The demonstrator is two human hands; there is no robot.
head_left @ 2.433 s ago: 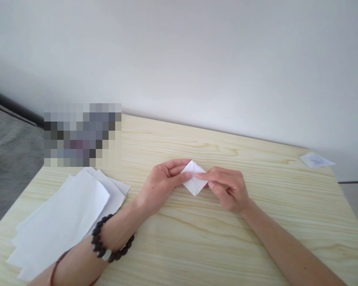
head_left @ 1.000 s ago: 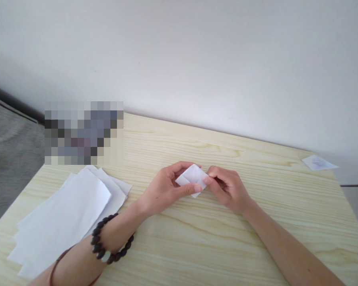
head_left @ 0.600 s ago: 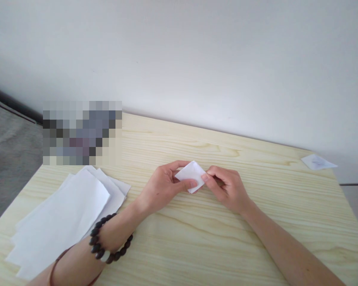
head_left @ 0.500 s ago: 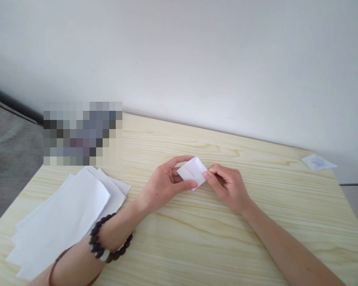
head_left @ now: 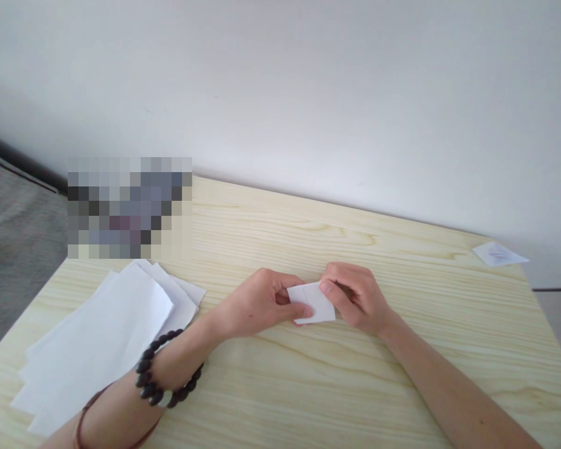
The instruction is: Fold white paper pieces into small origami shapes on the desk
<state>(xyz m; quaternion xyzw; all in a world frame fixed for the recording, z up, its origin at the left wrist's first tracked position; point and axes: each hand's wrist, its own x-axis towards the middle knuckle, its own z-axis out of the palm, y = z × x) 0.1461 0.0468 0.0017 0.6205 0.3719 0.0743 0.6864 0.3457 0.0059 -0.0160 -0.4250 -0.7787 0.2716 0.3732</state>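
A small folded piece of white paper (head_left: 322, 302) is held between my two hands over the middle of the table. My left hand (head_left: 266, 304) pinches its left side, thumb on the front face and fingers behind. The thumb and curled index finger of my right hand (head_left: 356, 296) grip its upper right corner. The remaining fingers of that hand are bent inward. How many layers the paper has cannot be made out.
Several white paper sheets (head_left: 103, 337) lie in an uneven pile at the left of the wooden table (head_left: 280, 393). A folded white paper piece (head_left: 499, 254) lies at the far right corner. A pixelated patch hides something at the back left. A white wall (head_left: 336, 93) stands behind.
The folded paper has turned from a diamond-like tilt to nearly level and come slightly nearer and to the right. Both hands have shifted along with it, and my right fingers now hold its upper corner.
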